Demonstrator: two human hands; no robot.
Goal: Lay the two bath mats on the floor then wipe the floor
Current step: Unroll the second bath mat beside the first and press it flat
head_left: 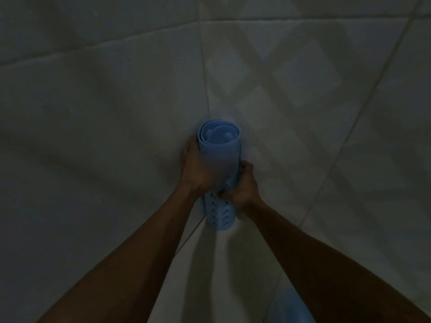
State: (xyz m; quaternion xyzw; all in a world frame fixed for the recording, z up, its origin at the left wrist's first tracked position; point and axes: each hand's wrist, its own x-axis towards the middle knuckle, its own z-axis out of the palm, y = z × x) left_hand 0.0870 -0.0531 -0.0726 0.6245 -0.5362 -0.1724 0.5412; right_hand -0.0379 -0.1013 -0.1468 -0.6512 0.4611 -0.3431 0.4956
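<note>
The left hand and right hand both grip a rolled blue bath mat held above the tiled floor. The two-handed wrap probably keeps the roll from springing open (holes show near its lower end) before laying.

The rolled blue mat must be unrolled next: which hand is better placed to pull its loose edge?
Probably the right hand. Its fingers grip the rolled blue mat where the outer edge seems to lie, while the left hand wraps the roll's body and can steady it.
</note>
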